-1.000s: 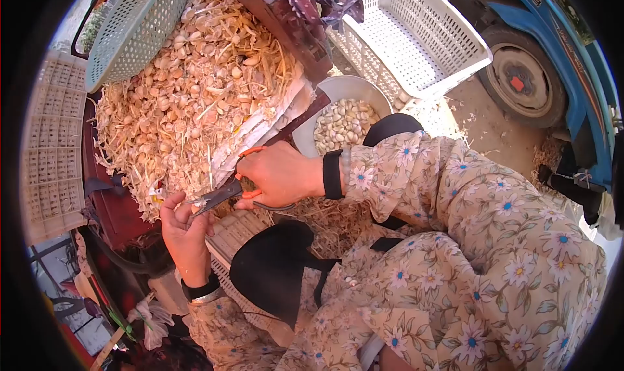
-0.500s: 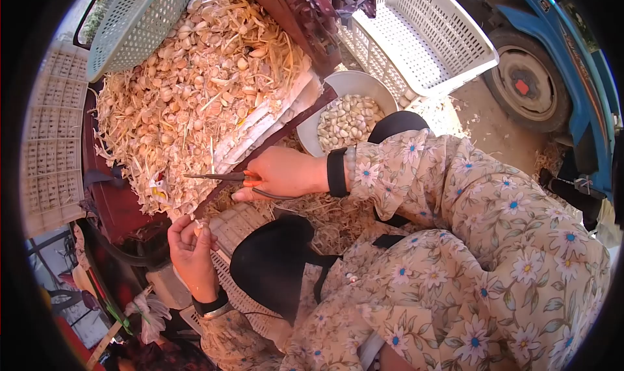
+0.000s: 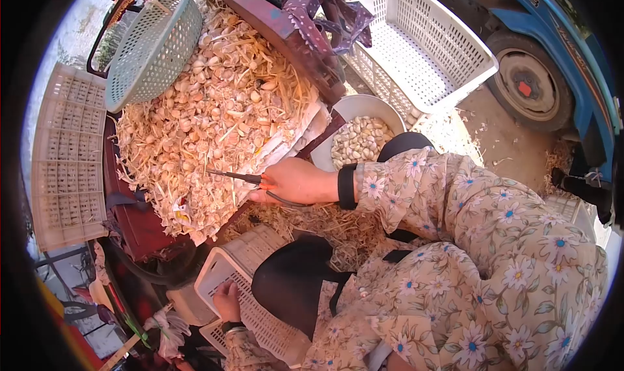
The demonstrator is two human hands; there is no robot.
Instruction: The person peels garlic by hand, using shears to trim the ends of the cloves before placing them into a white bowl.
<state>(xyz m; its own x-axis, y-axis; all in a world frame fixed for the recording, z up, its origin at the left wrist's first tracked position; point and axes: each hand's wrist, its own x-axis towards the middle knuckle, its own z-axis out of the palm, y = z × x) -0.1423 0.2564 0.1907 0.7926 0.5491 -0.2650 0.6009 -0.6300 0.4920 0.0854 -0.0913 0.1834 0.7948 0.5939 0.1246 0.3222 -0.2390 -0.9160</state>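
"One pair of scissors [image 3: 239, 176] — where is it?"

"Over the near part of the big garlic heap [image 3: 201, 121], blades pointing left and looking nearly together. The right hand [image 3: 300, 181] has its fingers closed round the orange handles."

"And the left hand [image 3: 227, 301]?"

"Down on the near side, well apart from the scissors, over a pale basket [image 3: 263, 320]. Its fingers are loosely curled; I can't tell from here whether there's anything in them."

"What's beside the heap?"

"A metal bowl [image 3: 321, 155] just to its right, with garlic cloves [image 3: 359, 140] in it. At the heap's far left, a green basket [image 3: 153, 56] sits tilted."

"Farther out?"

"A white crate [image 3: 455, 30] beyond the bowl, far right, then a blue vehicle's wheel [image 3: 525, 88]."
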